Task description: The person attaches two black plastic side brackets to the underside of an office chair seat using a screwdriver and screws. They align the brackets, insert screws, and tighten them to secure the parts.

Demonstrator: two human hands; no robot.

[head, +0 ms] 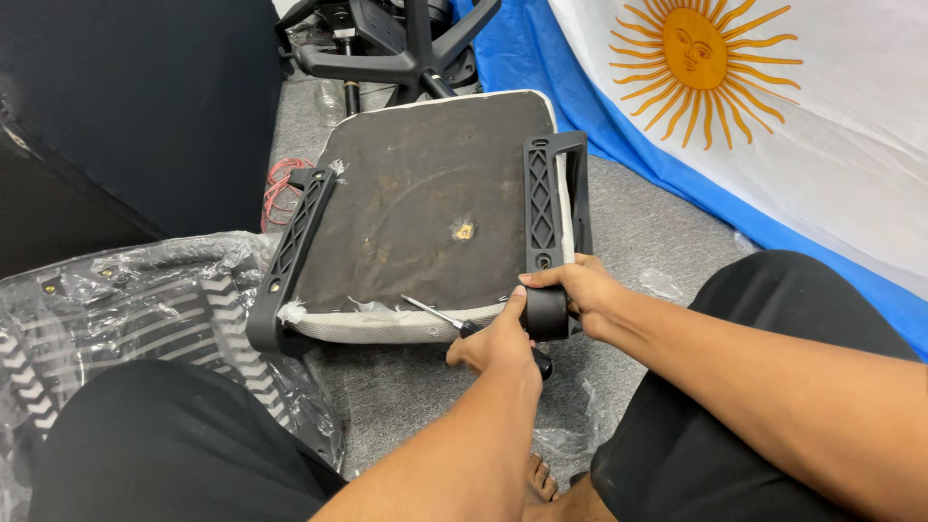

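An upturned chair seat (425,208) lies on the grey carpet (657,232), a black armrest bracket (543,208) along its right edge. The right hand (580,290) is closed around the bracket's near end. The left hand (498,343) grips a screwdriver (447,317) at the seat's near edge. A clear plastic bag (145,300) wraps a striped chair back at left. A flag (773,106), white and blue with a gold sun, hangs at far right.
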